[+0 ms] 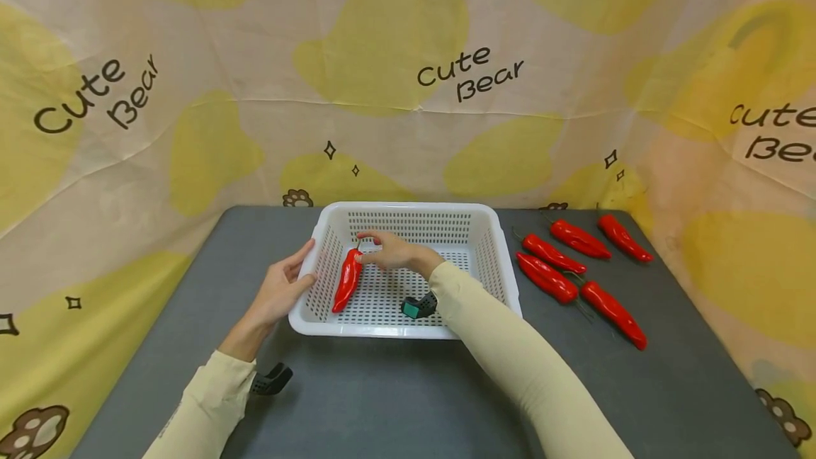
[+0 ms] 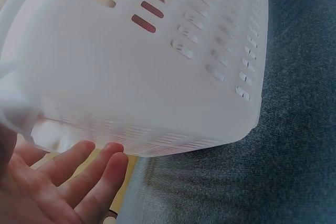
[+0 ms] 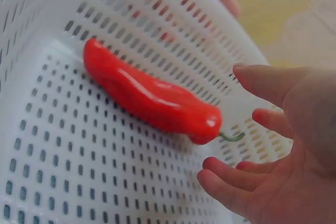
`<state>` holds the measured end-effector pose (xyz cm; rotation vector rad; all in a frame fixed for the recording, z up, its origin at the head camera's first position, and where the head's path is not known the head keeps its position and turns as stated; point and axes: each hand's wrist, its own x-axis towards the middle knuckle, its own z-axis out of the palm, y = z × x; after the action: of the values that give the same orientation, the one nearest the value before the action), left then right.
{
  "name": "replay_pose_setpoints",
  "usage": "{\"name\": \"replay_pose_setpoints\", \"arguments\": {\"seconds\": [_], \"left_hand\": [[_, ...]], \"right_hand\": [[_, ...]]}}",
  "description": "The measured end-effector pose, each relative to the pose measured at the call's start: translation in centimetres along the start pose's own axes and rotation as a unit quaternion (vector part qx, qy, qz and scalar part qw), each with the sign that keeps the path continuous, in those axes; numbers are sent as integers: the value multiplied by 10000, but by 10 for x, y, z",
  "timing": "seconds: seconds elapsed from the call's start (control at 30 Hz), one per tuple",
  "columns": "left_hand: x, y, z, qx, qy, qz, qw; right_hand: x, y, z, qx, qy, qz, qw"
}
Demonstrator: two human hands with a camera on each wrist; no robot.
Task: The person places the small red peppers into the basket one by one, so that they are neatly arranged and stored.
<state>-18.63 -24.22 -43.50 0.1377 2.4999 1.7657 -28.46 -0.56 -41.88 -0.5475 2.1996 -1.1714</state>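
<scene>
A white perforated plastic basket (image 1: 408, 331) stands on the grey table, with one red chili pepper (image 1: 348, 280) lying inside near its left wall. My left hand (image 1: 285, 287) holds the basket's left rim, thumb on the rim and fingers around the outside. In the left wrist view those fingers (image 2: 100, 182) lie close to the basket's outer wall (image 2: 105, 61). Inside the basket, my right hand (image 1: 392, 252) is beside the pepper's stem end. The right wrist view has its fingers spread apart, clear of the pepper (image 3: 152, 95) and its green stem (image 3: 232, 137).
To the basket's right lie several more red peppers, among them a near one (image 1: 615, 314) and a far one (image 1: 623, 238). A patterned cloth (image 1: 382, 41) hangs behind the table (image 1: 395, 402). Each wrist wears a small dark device, such as the left one (image 1: 273, 379).
</scene>
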Motion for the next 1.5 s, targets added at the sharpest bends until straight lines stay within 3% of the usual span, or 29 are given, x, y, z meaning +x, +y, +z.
{"name": "replay_pose_setpoints", "arguments": {"seconds": [0.23, 0.47, 0.6, 0.97, 1.27, 1.5], "left_hand": [[-5, 3, -2, -65, 70, 43, 9999], [-4, 3, -2, 67, 37, 140, 9999], [-1, 4, 0, -21, -5, 181, 9998], [-2, 12, 3, 78, -40, -107, 9999], [-5, 11, 9, 122, 190, 123, 9997], [-8, 10, 8, 103, 347, 57, 9993]], "right_hand": [[-4, -8, -1, 3, 86, -359, 9993], [-8, -9, -4, -479, 244, -551, 9970], [-14, -12, -13, -501, 308, -686, 9959], [-47, -3, -58, -825, 381, -711, 9933], [-89, 8, -98, -655, 523, -731, 9938], [-121, 15, -120, -484, 800, -776, 9926]]}}
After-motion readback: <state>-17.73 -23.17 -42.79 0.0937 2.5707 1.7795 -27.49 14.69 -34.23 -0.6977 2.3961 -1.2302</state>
